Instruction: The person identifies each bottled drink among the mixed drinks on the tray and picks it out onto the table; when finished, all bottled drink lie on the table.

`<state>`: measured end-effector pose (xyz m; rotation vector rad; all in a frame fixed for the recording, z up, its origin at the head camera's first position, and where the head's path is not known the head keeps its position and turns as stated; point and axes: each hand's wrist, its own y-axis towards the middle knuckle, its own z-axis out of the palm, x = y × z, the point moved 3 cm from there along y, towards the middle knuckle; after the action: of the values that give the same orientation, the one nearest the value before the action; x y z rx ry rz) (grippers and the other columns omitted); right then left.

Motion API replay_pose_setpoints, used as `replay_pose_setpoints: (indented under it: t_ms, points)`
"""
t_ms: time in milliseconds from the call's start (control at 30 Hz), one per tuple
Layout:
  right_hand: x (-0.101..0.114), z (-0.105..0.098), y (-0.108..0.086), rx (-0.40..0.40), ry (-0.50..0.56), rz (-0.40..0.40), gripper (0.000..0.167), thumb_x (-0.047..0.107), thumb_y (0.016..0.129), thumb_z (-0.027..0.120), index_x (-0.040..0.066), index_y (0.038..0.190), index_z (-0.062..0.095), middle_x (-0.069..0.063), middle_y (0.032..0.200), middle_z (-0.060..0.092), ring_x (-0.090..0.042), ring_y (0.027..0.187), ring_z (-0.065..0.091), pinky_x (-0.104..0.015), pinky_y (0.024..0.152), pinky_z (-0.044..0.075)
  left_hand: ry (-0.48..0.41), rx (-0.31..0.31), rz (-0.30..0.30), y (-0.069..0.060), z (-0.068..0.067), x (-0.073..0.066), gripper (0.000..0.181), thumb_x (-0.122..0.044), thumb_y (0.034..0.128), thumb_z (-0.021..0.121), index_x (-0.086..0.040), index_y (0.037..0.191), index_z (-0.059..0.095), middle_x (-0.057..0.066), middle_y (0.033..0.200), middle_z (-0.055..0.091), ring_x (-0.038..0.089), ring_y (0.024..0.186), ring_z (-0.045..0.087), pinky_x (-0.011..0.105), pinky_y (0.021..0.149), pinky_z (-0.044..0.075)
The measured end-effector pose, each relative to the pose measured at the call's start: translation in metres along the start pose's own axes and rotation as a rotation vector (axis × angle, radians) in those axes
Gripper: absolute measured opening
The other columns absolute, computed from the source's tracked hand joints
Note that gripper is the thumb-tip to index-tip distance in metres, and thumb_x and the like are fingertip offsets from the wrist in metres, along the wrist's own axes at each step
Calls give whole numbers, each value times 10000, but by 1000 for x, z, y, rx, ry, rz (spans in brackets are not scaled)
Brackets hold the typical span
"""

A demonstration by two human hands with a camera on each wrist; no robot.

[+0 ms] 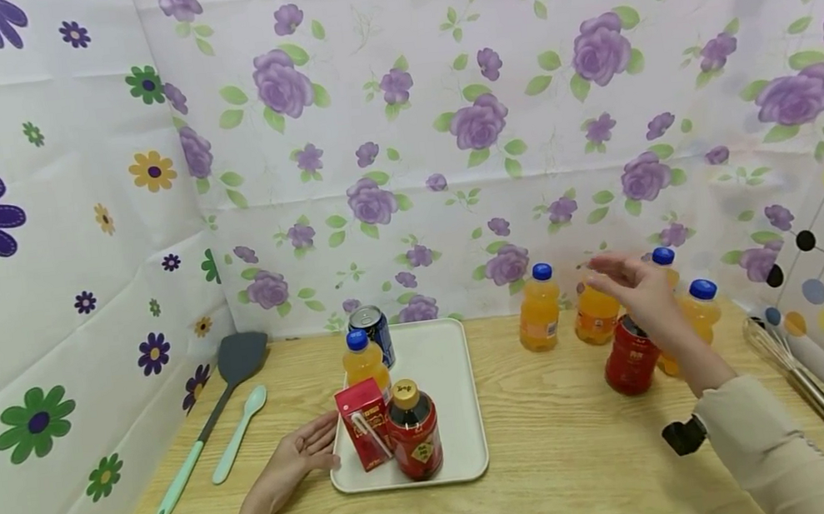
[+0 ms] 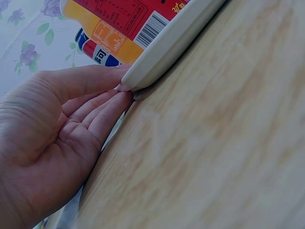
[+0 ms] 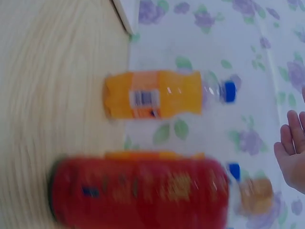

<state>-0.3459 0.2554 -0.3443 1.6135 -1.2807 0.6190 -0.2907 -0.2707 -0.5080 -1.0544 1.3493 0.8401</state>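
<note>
My left hand [image 1: 290, 462] pinches the left rim of a white tray [image 1: 460, 411]; the left wrist view shows fingertips above and below the rim [image 2: 157, 57]. On the tray stand a red-labelled drink bottle [image 1: 417, 445] with a gold cap, a red drink carton [image 1: 362, 425] with a straw, an orange juice bottle [image 1: 364, 361] and a dark can [image 1: 375, 332]. My right hand [image 1: 642, 295] is raised over another red-labelled bottle [image 1: 629, 364], holding nothing. In the right wrist view that bottle [image 3: 138, 193] is blurred, and the hand [image 3: 293, 152] appears apart from its cap.
Several orange juice bottles [image 1: 540, 315] with blue caps stand at the back right, some partly hidden by my right hand. A whisk [image 1: 806, 383] lies at the right. A grey spatula [image 1: 206, 421] and a pale green spoon [image 1: 240, 434] lie left. Patterned cloth walls [image 1: 398, 124] surround the table.
</note>
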Motion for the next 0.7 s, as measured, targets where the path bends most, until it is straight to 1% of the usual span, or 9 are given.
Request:
replay_pose_setpoints:
  t_ms: [33, 100, 200, 267, 333, 433, 533, 633, 700]
  points:
    - [0, 6, 1, 13, 24, -1, 504, 374, 949, 618, 60, 1339, 560, 135, 1213, 614, 117, 1063, 559, 8, 877, 462, 0, -1, 2, 0, 0, 0, 822, -29, 871, 688, 51, 1532, 205, 270, 1579, 208, 371, 1458, 258, 180, 1057, 475]
    - [-1, 19, 2, 35, 87, 2, 493, 363, 949, 620, 56, 1330, 563, 105, 1210, 630, 113, 1028, 575, -5, 868, 478, -1, 0, 7, 0, -1, 0, 820, -21, 869, 686, 57, 1530, 206, 273, 1577, 210, 377, 1457, 255, 180, 1057, 475]
    - [0, 38, 5, 57, 173, 7, 485, 331, 943, 638, 33, 1319, 568, 141, 1137, 648, 102, 995, 594, -35, 852, 507, -1, 0, 7, 0, -1, 1, 818, -13, 868, 681, 54, 1530, 206, 270, 1579, 209, 381, 1459, 244, 177, 1057, 473]
    - [2, 52, 6, 71, 209, 13, 497, 324, 938, 648, 14, 1318, 568, 157, 1109, 649, 92, 982, 600, -44, 853, 512, 1, -1, 6, 0, -1, 1, 819, -11, 866, 681, 52, 1531, 207, 267, 1581, 207, 386, 1461, 237, 178, 1059, 472]
    - [5, 65, 8, 81, 222, 21, 510, 310, 932, 660, -10, 1318, 569, 110, 1128, 672, 97, 966, 605, -46, 853, 513, 1, -5, 4, 0, -1, 1, 820, -12, 864, 683, 51, 1531, 209, 266, 1582, 209, 389, 1461, 235, 179, 1059, 472]
    - [10, 85, 11, 102, 244, 30, 492, 287, 928, 668, -17, 1304, 577, -69, 1232, 662, 87, 966, 605, -45, 862, 512, -4, -6, 8, 0, -1, 1, 823, -10, 862, 685, 55, 1530, 208, 269, 1580, 212, 391, 1460, 237, 179, 1061, 470]
    - [15, 105, 12, 125, 280, 14, 440, 217, 932, 667, -35, 1283, 584, -202, 1289, 616, 83, 955, 609, -54, 860, 520, -9, 1, 16, 0, 0, 1, 824, -3, 860, 686, 62, 1527, 207, 277, 1575, 215, 391, 1458, 241, 179, 1063, 468]
    - [23, 125, 13, 148, 315, -12, 403, 140, 930, 659, -62, 1270, 583, -259, 1297, 596, 55, 972, 614, -61, 864, 522, -9, 3, 21, 0, 1, 0, 825, 5, 856, 685, 67, 1526, 207, 281, 1574, 214, 394, 1457, 239, 179, 1064, 467]
    - [29, 138, 13, 168, 324, -24, 394, 119, 928, 657, -65, 1269, 585, -268, 1298, 597, -16, 1016, 632, -71, 871, 525, -11, -1, 20, 0, 1, 0, 825, 9, 854, 685, 67, 1525, 209, 280, 1575, 214, 396, 1457, 236, 179, 1062, 468]
